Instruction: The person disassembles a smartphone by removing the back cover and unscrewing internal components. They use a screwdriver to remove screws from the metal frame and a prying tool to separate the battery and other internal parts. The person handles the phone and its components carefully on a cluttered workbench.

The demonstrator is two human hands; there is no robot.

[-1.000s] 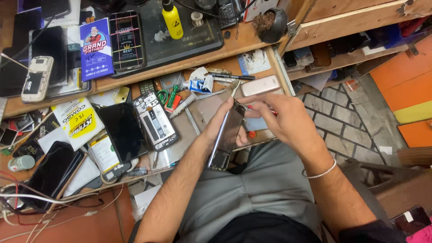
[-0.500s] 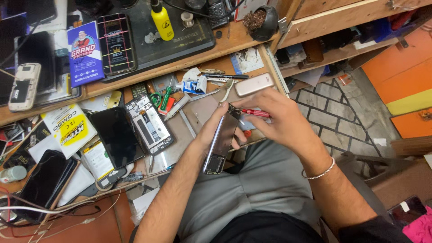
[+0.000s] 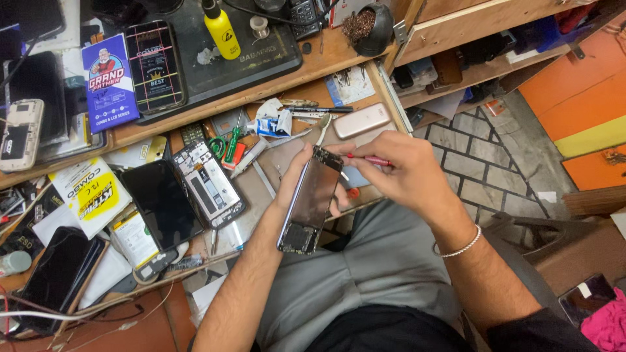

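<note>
My left hand (image 3: 295,177) grips a phone frame (image 3: 311,200) with its screen removed, held tilted over my lap at the bench edge. My right hand (image 3: 396,175) pinches a thin red-handled tool (image 3: 369,158), whose tip rests at the top end of the phone frame. An opened phone body (image 3: 208,184) with bare circuit parts lies on the bench to the left, next to a black screen panel (image 3: 162,204).
The cluttered wooden bench (image 3: 287,75) holds a yellow bottle (image 3: 220,29), a dark work mat (image 3: 215,58), a blue printed box (image 3: 109,81), a pink-gold phone (image 3: 362,120), a white tube (image 3: 270,124), green scissors (image 3: 225,145) and other phones. Tiled floor (image 3: 469,156) lies to the right.
The view has shifted a little. My left hand has tilted the phone frame so that more of its dark inner face shows, and my right hand still works the red tool at its top end.
</note>
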